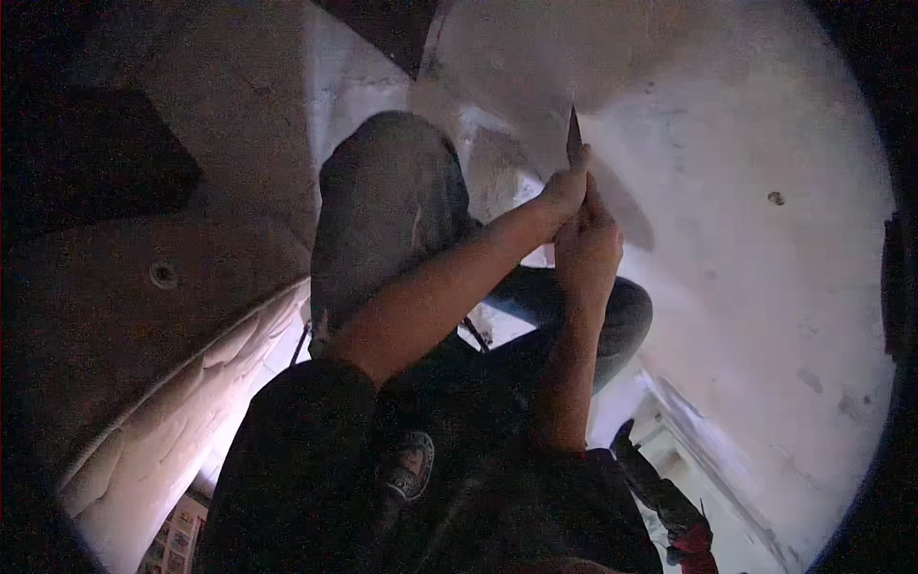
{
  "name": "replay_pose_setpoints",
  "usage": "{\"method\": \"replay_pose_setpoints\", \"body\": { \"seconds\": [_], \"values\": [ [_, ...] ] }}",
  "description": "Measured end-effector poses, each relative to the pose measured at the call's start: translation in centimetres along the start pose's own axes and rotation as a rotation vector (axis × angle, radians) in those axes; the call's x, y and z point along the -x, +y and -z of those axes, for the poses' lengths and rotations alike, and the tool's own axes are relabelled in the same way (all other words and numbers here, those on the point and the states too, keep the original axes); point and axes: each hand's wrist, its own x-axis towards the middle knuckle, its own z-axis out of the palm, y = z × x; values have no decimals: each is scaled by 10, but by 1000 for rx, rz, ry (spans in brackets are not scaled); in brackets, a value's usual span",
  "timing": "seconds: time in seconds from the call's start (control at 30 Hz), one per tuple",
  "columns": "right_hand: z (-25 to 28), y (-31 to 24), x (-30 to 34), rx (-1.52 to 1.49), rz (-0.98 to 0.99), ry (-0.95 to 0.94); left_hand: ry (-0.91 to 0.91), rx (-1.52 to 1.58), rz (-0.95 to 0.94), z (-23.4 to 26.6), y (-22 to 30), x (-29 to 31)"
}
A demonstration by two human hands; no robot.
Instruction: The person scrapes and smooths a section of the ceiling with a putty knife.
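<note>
A tool with a narrow, dark, pointed blade (574, 136) rises from my two hands, its tip close to the pale wall. My left hand (566, 196) is closed near the base of the blade, thumb upward. Just behind and below it, my right hand (589, 247) is closed too, touching the left and gripping the same tool. The handle is hidden inside my fingers, and the dim light leaves the tool's exact kind unclear. My bent knee (387, 196) in dark trousers stands left of the hands.
A pale, stained wall surface (755, 306) fills the right, with a small round hole (775, 199). On the left is a dark curved panel (163, 239) with a round fitting, above a cushioned, light-coloured edge (182, 411). Dark and red items (684, 531) lie at the lower right.
</note>
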Motion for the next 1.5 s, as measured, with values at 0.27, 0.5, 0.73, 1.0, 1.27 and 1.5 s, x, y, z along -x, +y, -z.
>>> {"method": "replay_pose_setpoints", "body": {
  "seconds": [0.27, 0.5, 0.73, 1.0, 1.27, 1.5],
  "values": [
    [-2, 1, -13, -22, 177, 53, -78, 348, 28, -6, 14, 10],
    [-3, 6, -12, -89, 82, 103, -17, 329, -101, -14, 2, -14],
    [-7, 8, -23, -36, 179, 43, -16, 204, -106, -12, 2, -14],
    [-8, 1, -8, -63, 89, 26, 10, 56, 16, 2, 5, -1],
    [2, -2, -10, -28, 146, 10, -18, 289, -48, -3, 3, -3],
    [-5, -2, -17, -64, 68, 48, -92, 284, -94, 2, 22, 4]
  ]
}}
